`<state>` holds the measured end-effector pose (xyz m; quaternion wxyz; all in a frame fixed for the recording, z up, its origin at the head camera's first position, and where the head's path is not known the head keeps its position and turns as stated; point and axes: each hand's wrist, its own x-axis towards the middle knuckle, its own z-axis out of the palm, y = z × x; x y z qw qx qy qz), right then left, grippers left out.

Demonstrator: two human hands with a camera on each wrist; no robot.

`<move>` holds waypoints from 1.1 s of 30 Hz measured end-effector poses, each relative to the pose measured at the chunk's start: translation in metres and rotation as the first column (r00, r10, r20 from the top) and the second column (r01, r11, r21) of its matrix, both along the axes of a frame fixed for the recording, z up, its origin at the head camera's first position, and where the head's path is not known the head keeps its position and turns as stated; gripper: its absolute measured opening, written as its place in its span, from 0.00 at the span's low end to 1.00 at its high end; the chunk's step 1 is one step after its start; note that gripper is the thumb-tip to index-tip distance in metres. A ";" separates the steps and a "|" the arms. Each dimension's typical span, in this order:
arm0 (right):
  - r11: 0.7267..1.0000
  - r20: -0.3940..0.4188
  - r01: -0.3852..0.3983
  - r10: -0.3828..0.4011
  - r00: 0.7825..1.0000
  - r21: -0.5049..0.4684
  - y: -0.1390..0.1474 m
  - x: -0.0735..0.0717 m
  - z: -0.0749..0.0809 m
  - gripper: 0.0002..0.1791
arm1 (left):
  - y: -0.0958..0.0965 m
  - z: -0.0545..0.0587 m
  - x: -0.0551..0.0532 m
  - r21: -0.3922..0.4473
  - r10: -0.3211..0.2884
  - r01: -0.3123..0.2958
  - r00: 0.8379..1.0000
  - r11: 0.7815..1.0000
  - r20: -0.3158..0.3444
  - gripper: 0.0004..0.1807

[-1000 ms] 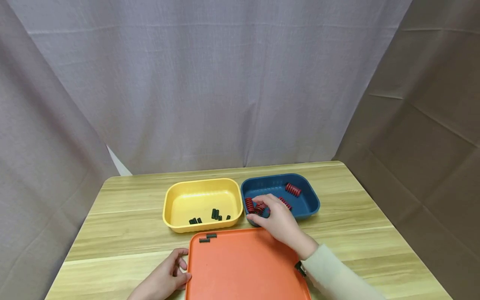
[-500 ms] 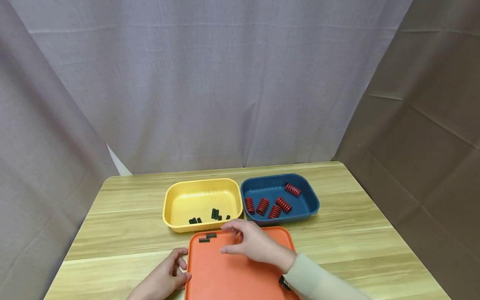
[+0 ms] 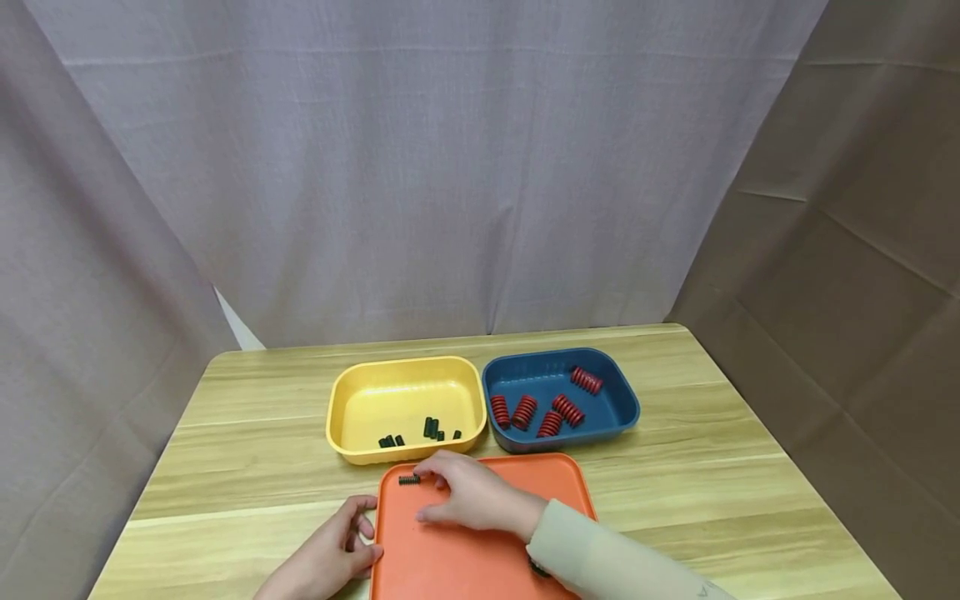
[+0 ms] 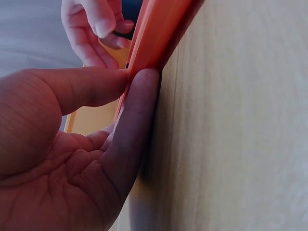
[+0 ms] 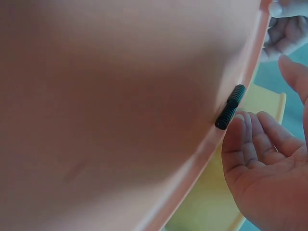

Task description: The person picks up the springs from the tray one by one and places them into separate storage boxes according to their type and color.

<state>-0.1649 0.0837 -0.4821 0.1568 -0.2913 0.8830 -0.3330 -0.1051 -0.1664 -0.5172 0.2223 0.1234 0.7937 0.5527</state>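
My left hand [image 3: 330,550] pinches the left rim of the orange tray [image 3: 487,558] between thumb and fingers; the left wrist view shows the thumb [image 4: 91,86] on the rim. Over the tray's far left part is my right hand [image 3: 480,496], thumb and fingers apart with nothing between them. Two small dark coil springs [image 5: 231,107] lie end to end beside the tray's far rim. The right fingertips are close to the nearer one; whether they touch it I cannot tell. In the head view one spring [image 3: 408,480] shows and the right hand covers the other.
Behind the tray stands a yellow bin [image 3: 405,371] with several small dark springs. Beside it on the right, a blue bin [image 3: 630,408] holds several larger red springs [image 3: 567,409]. Both are on the wooden table [image 3: 720,467]. A dark object [image 3: 538,569] shows at the right sleeve.
My right hand has moved left from the blue bin across the tray to the two dark springs, covering one in the head view. The left hand stays on the tray rim.
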 end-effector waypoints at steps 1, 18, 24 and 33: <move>1.000 -0.012 -0.003 0.003 1.000 0.006 -0.002 -0.001 -0.001 0.30 | 0.000 0.000 0.000 0.001 -0.001 0.001 1.000 1.000 -0.002 0.32; 0.998 -0.093 -0.003 0.009 0.996 0.062 -0.017 -0.004 -0.009 0.24 | -0.001 -0.001 0.001 0.015 -0.013 0.013 1.000 1.000 -0.023 0.31; 0.988 -0.154 -0.019 0.042 0.987 0.150 -0.021 -0.003 -0.011 0.23 | -0.001 -0.002 0.002 0.032 -0.009 0.010 1.000 0.999 -0.022 0.31; 0.983 -0.144 -0.019 0.046 0.988 0.182 -0.023 0.000 -0.010 0.17 | -0.001 -0.004 0.002 0.036 -0.006 0.008 0.999 0.999 -0.043 0.30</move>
